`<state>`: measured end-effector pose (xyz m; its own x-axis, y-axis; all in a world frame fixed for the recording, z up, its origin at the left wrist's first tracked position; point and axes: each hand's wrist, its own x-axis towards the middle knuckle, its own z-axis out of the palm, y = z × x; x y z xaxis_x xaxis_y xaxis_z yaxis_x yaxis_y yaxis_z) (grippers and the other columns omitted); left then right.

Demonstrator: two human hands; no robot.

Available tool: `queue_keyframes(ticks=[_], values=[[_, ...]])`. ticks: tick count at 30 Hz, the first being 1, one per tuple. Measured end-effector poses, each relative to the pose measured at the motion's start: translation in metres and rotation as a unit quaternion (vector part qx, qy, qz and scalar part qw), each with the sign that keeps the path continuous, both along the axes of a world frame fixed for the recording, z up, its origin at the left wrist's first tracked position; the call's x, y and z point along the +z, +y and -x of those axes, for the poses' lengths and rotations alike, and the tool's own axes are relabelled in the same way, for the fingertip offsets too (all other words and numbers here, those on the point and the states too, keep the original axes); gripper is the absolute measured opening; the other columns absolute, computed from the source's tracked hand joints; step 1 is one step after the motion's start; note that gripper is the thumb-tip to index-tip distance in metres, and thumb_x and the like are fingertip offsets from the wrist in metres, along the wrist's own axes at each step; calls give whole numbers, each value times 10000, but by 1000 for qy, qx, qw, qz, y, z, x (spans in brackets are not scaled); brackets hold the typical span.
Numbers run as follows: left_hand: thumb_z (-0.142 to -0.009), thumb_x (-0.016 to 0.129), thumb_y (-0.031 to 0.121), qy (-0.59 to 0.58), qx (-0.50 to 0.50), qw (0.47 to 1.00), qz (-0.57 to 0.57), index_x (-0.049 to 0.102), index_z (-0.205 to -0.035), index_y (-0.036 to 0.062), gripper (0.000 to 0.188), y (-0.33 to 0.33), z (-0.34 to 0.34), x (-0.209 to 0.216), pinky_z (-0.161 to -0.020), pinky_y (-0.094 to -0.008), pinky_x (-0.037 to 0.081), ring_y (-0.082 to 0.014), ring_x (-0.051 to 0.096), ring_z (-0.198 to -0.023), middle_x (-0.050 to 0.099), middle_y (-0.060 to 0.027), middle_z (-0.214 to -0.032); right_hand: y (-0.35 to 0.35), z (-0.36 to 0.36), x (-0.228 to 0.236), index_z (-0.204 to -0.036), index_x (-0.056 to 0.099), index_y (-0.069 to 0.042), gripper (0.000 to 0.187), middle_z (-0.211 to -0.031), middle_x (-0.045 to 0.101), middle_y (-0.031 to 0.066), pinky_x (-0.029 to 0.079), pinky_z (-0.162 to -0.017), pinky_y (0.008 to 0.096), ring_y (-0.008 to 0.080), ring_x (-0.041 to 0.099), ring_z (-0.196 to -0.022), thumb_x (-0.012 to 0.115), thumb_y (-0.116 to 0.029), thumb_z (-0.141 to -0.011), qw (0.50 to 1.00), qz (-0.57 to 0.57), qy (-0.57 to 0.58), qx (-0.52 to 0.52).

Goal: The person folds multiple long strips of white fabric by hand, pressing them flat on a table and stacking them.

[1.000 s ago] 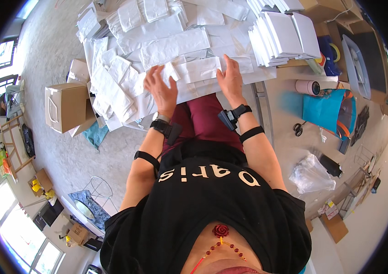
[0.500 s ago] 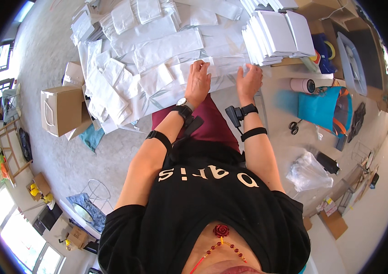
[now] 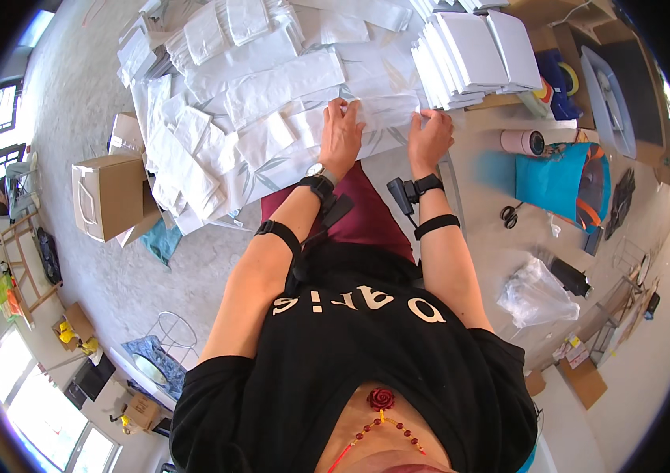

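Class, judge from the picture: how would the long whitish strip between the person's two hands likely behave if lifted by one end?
The strip would probably droop, since it looks thin and film-like. It is likely light, lying nearly flat with little bulk. It may slide easily, as its surface looks smooth.

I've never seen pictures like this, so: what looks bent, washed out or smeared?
In the head view, straight edges bend inside a black rim; in the head view, the lower-left window glares white; in the head view, a blue haze blurs the area left of the turquoise bag, while the left hand and right hand look fairly sharp.
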<state>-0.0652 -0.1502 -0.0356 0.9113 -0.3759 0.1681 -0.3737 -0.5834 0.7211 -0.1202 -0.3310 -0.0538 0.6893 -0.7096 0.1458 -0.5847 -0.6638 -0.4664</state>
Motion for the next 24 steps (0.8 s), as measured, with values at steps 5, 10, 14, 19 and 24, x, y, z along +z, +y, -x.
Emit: queue_keyframes(ticks=[5,10,14,19,24], values=[[-831,791,35,10,3,1000,-27,610,-1372,50,571,-2,2,1,-972,-470,507,-389,552,-1134,498,-197,-1297,0,-1,-1,-1007,691,-114,185,-1112,660,55,448,-936,502,329,596,-1112,758,-253,-906,1000,-1,-3,28],[-822,815,72,17,1,999,-44,596,-1399,60,617,-4,1,4,-997,-482,487,-412,522,-1171,482,-206,-1308,9,-1,15,-1037,684,-58,162,-987,721,89,523,-870,421,278,682,-947,722,-183,-941,978,-141,-139,66],[-823,819,82,13,0,999,-52,595,-1401,62,621,-5,2,3,-1003,-475,483,-417,518,-1177,473,-214,-1312,29,-5,38,-1064,675,-20,154,-964,743,103,556,-789,346,209,703,-842,723,-101,-941,941,-242,-222,83],[-815,819,72,27,1,999,-41,601,-1397,64,621,-5,2,3,-1023,-473,469,-419,504,-1194,474,-218,-1314,49,-8,50,-1066,670,-22,149,-962,734,75,544,-761,310,164,665,-799,722,-33,-927,919,-265,-252,151],[-859,762,45,70,37,992,96,643,-1317,37,474,7,-9,-6,-828,-401,568,-328,637,-986,537,-210,-1224,67,-11,55,-1094,668,-27,179,-1012,738,87,534,-743,330,182,643,-784,716,-42,-922,921,-266,-228,171]])
